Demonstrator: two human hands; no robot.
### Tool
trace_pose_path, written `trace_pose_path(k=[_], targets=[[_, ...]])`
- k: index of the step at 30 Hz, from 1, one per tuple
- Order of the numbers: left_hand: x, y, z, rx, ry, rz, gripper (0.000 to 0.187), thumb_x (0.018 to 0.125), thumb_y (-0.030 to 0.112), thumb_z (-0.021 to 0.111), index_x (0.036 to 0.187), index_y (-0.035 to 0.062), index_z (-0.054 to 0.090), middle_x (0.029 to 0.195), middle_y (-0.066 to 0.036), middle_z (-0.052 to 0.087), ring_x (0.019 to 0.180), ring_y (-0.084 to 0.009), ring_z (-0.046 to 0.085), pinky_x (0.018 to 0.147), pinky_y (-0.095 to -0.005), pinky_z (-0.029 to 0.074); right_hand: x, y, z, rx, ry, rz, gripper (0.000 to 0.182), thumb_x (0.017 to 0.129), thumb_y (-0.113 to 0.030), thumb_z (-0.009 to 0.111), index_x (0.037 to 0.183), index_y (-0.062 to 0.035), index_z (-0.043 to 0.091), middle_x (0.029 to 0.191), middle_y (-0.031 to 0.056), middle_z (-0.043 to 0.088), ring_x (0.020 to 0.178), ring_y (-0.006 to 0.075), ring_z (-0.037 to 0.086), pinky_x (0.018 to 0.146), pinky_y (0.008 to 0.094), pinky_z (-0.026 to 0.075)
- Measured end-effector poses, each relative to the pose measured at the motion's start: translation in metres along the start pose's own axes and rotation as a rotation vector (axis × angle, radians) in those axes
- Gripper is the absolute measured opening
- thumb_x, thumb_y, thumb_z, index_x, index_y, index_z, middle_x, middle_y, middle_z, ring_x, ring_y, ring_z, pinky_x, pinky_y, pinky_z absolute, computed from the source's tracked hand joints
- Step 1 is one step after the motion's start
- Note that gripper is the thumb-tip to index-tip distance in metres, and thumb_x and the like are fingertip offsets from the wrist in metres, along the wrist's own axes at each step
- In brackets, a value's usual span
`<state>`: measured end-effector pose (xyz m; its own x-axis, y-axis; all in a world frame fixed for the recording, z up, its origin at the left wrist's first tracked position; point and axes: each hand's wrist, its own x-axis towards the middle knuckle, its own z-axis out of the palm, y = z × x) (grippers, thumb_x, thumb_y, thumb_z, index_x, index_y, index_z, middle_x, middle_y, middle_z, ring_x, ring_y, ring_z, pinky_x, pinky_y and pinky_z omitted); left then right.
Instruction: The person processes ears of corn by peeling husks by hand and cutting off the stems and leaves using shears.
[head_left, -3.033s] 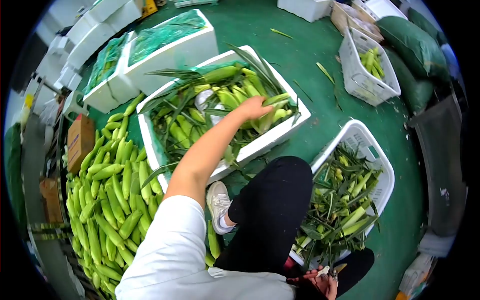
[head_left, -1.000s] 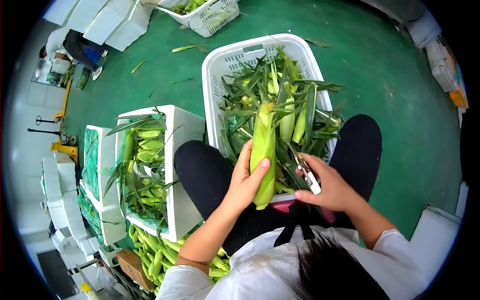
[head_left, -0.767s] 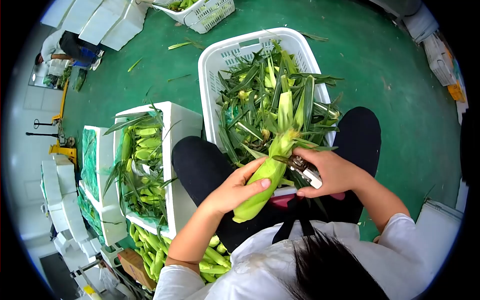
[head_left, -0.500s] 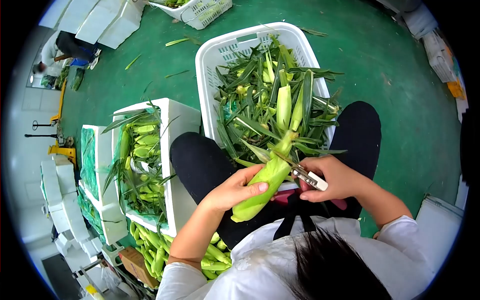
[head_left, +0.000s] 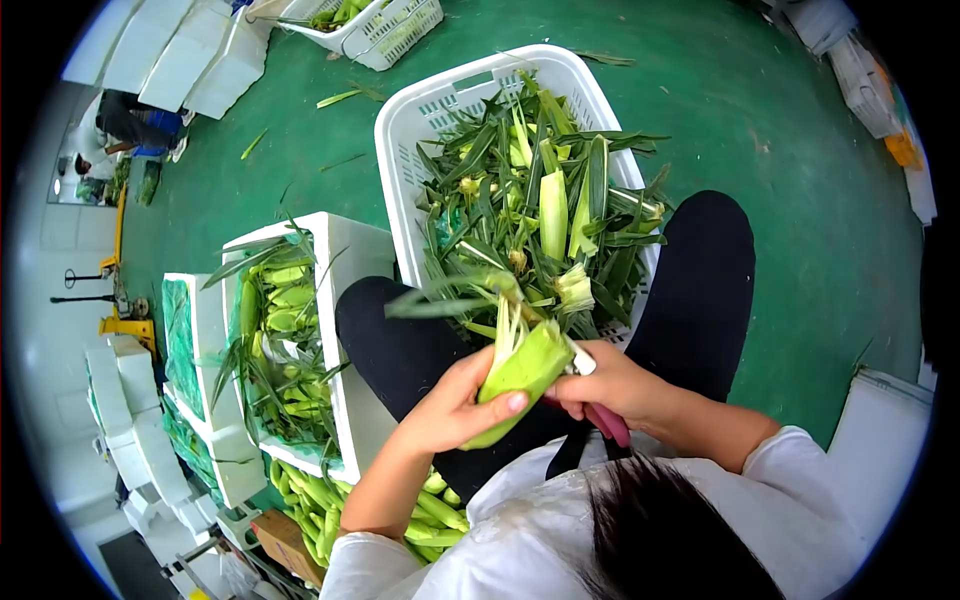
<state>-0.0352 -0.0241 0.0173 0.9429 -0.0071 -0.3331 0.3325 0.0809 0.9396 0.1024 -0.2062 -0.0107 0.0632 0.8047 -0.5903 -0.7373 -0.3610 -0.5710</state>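
Observation:
My left hand (head_left: pixel 462 402) is wrapped round a green ear of corn in its husk (head_left: pixel 525 372), held tilted above my lap. The ear's upper end looks cut across, and a pale strip of husk with a blurred leaf (head_left: pixel 435 302) hangs off its side. In my right hand (head_left: pixel 622 385) are pruning shears (head_left: pixel 608 424) with one white and one pink handle, close against the cut end. Their blades are mostly hidden behind the corn. Just beyond sits a white plastic basket (head_left: pixel 388 150) heaped with husk leaves (head_left: pixel 490 150) and a cut stub (head_left: pixel 575 288).
To the left stands a white foam box (head_left: pixel 365 250) of corn, with more foam boxes (head_left: pixel 232 450) beside it. Loose ears (head_left: pixel 318 505) are piled by my left side. Another basket (head_left: pixel 400 38), a yellow pallet jack (head_left: pixel 125 320) and a person (head_left: pixel 125 118) are farther off.
The stalk end has come off the ear, and a cut stub now shows at the basket's near side. The shears turned, their pink handle swinging out, and a husk strip has come loose.

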Motion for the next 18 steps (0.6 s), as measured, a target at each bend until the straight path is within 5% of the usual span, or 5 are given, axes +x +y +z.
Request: trace_pose_path(k=[3, 7, 9, 12, 18], targets=[[-0.026, -0.004, -0.006, -0.463, -0.128, -0.171, 0.062, 0.092, 0.034, 0.067, 0.135, -0.0047, 0.045, 0.113, -0.015, 0.061, 0.1, -0.0226, 0.062, 0.089, -0.0364, 0.05, -0.007, -0.005, 0.012, -0.124, -0.031, 0.031, 0.016, 0.085, -0.01, 0.068, 0.097, -0.0018, 0.062, 0.073, 0.002, 0.058, 0.058, 0.0091, 0.053, 0.051, 0.0245, 0.042], [-0.044, -0.028, -0.009, -0.906, -0.288, -0.088, 0.076, 0.082, 0.051, 0.068, 0.125, -0.0091, 0.05, 0.1, -0.022, 0.061, 0.082, -0.03, 0.065, 0.073, -0.0374, 0.053, -0.012, -0.015, 0.011, -0.009, -0.2, 0.102, 0.04, 0.084, -0.013, 0.068, 0.12, 0.0, 0.056, 0.085, 0.004, 0.061, 0.065, 0.0103, 0.057, 0.054, 0.0242, 0.044], [-0.043, -0.03, -0.006, -1.011, -0.294, -0.027, 0.074, 0.083, 0.052, 0.065, 0.121, -0.0097, 0.052, 0.096, -0.024, 0.061, 0.079, -0.0299, 0.065, 0.071, -0.0381, 0.053, -0.003, -0.016, -0.011, -0.002, -0.373, 0.032, 0.048, 0.083, -0.012, 0.067, 0.127, -0.0029, 0.049, 0.106, 0.0055, 0.058, 0.094, 0.014, 0.056, 0.075, 0.0283, 0.048], [-0.037, -0.029, -0.008, -0.922, -0.308, -0.001, 0.072, 0.084, 0.049, 0.066, 0.121, -0.0104, 0.051, 0.096, -0.025, 0.061, 0.08, -0.0295, 0.065, 0.072, -0.0384, 0.053, -0.012, -0.034, -0.018, -0.395, -0.386, 0.007, 0.05, 0.084, -0.018, 0.069, 0.128, -0.0054, 0.048, 0.111, 0.0033, 0.053, 0.098, 0.0138, 0.05, 0.088, 0.0295, 0.044], [-0.029, -0.028, -0.017, -0.911, -0.351, 0.03, 0.07, 0.086, 0.045, 0.066, 0.125, -0.0104, 0.049, 0.102, -0.023, 0.061, 0.086, -0.0296, 0.065, 0.076, -0.0393, 0.053, -0.022, -0.026, -0.026, -0.594, -0.468, -0.061, 0.063, 0.084, -0.023, 0.072, 0.136, -0.0046, 0.043, 0.114, 0.0044, 0.051, 0.101, 0.0143, 0.05, 0.089, 0.0289, 0.044]])
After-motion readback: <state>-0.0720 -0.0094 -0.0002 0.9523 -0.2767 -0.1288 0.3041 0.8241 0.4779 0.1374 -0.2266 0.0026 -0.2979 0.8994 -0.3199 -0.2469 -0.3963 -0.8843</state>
